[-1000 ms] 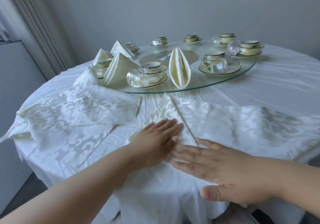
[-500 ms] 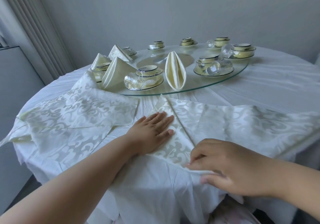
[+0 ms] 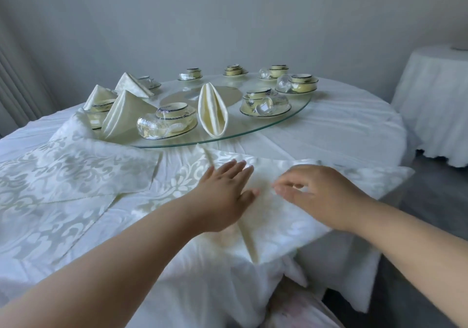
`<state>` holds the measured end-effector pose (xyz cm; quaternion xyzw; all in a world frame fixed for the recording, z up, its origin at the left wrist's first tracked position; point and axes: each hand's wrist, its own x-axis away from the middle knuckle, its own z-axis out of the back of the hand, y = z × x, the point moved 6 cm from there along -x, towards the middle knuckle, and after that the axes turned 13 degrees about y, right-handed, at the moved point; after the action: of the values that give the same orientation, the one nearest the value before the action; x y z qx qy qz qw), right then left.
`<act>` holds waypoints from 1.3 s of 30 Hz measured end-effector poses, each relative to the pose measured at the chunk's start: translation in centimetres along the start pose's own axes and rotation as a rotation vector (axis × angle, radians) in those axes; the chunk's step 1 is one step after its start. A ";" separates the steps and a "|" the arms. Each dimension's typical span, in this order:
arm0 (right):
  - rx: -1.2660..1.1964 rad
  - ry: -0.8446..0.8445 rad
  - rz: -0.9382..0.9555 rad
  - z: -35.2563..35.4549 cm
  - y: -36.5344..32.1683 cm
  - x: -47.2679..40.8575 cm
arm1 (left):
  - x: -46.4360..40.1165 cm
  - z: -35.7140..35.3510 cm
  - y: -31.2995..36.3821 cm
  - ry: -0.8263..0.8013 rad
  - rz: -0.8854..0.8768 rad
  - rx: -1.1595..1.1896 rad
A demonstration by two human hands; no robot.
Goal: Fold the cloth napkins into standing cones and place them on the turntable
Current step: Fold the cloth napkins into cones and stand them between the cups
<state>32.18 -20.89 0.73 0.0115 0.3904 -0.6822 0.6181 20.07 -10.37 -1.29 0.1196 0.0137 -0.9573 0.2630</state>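
Note:
A cream patterned napkin (image 3: pixel 283 216) lies partly folded at the table's near edge, its lower flap turned up over the upper part. My left hand (image 3: pixel 222 196) presses flat on its left half, fingers straight. My right hand (image 3: pixel 319 196) pinches the folded flap's edge between thumb and fingertips, just right of the left hand. Beyond them the glass turntable (image 3: pixel 291 114) carries a folded standing napkin (image 3: pixel 212 111) at its front and three cone napkins (image 3: pixel 124 112) on its left side.
Flat patterned napkins (image 3: pixel 76 170) are stacked at the left of the table. Bowls on saucers (image 3: pixel 174 117) with upturned glasses ring the turntable. A second draped table (image 3: pixel 435 99) stands at the right.
My right hand has lifted the napkin's lower part and carried it up over the rest. My left hand stays pressed on the cloth. The view has swung to the right.

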 end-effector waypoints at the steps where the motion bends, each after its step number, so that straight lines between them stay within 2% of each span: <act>1: 0.066 0.053 -0.084 1.0 2.2 -1.0 | -0.4 -0.2 1.8 -0.019 -0.044 0.051; 3: 0.249 0.047 -0.246 2.6 6.4 -2.7 | -1.0 -1.1 4.6 -0.070 -0.121 0.113; 7: 0.531 -0.222 -0.447 3.8 12.0 -4.3 | -0.8 -3.8 6.2 -0.097 -0.230 0.042; 11: 0.586 -0.532 -0.543 4.4 14.2 -5.0 | -0.6 -4.4 5.9 -0.072 -0.233 0.023; 15: 0.531 -0.668 -0.600 7.0 14.6 -4.7 | -0.6 -4.2 6.0 -0.084 -0.229 0.027; 18: 0.301 -0.664 -0.655 8.0 14.5 -4.7 | -0.6 -4.3 5.9 -0.082 -0.231 0.021; 22: -0.214 -0.568 -0.717 7.0 12.7 -6.7 | -0.8 -4.7 5.7 -0.092 -0.226 -0.003; 25: -0.470 -0.402 -0.801 5.2 10.9 -8.8 | -0.8 -4.2 5.7 -0.070 -0.208 0.107; 27: -0.596 -0.342 -0.866 3.4 10.4 -9.6 | -0.8 -2.0 5.2 0.023 -0.024 0.507; 29: -0.717 -0.317 -0.899 1.5 10.0 -10.3 | -0.3 1.0 3.0 0.208 0.234 0.850; 30: -0.778 -0.313 -0.921 0.6 9.9 -10.6 | 0.3 2.2 1.8 0.309 0.314 0.878; 31: -0.827 -0.316 -0.959 -0.4 9.8 -10.8 | 1.1 3.3 0.6 0.384 0.347 0.807; 32: -0.860 -0.331 -0.985 -1.3 9.4 -11.0 | 1.9 3.8 -0.4 0.415 0.365 0.719; 34: -0.864 -0.375 -1.004 -3.2 8.5 -11.5 | 3.6 3.3 -2.1 0.357 0.418 0.633; 36: -0.830 -0.428 -0.986 -5.3 7.8 -12.0 | 5.0 1.8 -2.9 0.258 0.464 0.688; 39: -0.515 -0.484 -0.874 -8.0 7.5 -12.9 | 5.3 0.8 -3.4 0.223 0.406 0.692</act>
<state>37.88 -5.27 -2.29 -0.4593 0.3599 -0.7408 0.3327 13.76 -10.14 -1.86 0.3043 -0.3044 -0.8153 0.3874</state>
